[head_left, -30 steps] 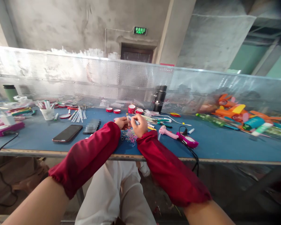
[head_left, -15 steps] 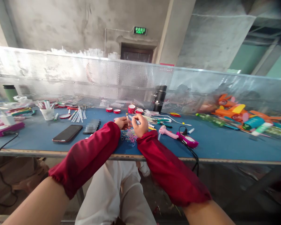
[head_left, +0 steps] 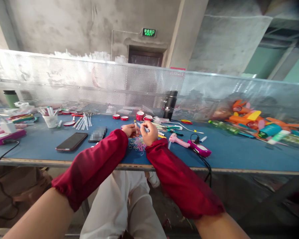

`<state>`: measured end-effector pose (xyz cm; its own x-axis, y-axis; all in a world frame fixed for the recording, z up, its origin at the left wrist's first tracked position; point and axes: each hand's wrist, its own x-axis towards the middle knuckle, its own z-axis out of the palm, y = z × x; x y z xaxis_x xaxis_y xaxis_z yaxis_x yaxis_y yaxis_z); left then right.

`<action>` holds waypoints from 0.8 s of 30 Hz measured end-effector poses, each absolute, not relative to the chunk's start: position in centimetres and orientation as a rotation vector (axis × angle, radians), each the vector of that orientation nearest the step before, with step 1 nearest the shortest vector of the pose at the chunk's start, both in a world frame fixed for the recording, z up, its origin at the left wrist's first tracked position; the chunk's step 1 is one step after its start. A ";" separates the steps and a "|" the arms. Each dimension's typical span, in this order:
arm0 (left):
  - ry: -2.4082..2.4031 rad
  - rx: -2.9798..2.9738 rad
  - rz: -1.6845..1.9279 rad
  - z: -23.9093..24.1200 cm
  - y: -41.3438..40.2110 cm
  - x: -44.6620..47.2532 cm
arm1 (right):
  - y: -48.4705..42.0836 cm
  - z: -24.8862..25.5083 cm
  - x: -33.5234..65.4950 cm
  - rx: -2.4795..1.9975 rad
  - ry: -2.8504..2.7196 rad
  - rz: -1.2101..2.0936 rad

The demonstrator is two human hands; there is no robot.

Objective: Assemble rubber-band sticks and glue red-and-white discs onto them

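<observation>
Above the blue table [head_left: 226,149], my left hand [head_left: 129,130] is closed around a thin upright stick [head_left: 136,126], pale with a yellowish upper part. My right hand [head_left: 150,133] is curled close beside it, pinching a slim pale bluish pen-like piece [head_left: 146,128]; its exact kind is too small to make out. The tips of the two held pieces are near each other, and I cannot tell whether they touch. Just below and between my hands lies a pile of small colourful rubber bands [head_left: 139,145], partly hidden by my right hand.
A phone [head_left: 71,142] and a dark flat object lie left. White strips [head_left: 82,122], a cup of markers [head_left: 50,120] and red tape rolls [head_left: 140,115] are farther back. A black thermos [head_left: 170,105], pink glue gun [head_left: 179,142], purple device [head_left: 201,150] and orange toys [head_left: 246,120] stand right.
</observation>
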<state>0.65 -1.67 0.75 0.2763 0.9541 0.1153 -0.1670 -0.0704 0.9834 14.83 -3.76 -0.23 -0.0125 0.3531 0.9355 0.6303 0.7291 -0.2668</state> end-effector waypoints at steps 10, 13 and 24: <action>0.852 1.318 1.110 0.2 -0.7 0.5 | -3.7 -0.2 14.8 -0.805 -1.632 -0.250; 0.919 1.316 1.080 0.5 -0.9 0.5 | -3.7 -0.2 14.8 -0.803 -1.670 -0.258; 0.850 1.320 1.133 1.2 -2.6 0.8 | -3.8 -0.2 14.7 -0.830 -1.633 -0.266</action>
<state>0.77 -2.61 1.17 0.2739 0.9527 0.1317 -0.1404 -0.0959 0.9854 14.69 -3.76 -0.23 -0.0201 0.3667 0.9301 0.6429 0.7172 -0.2688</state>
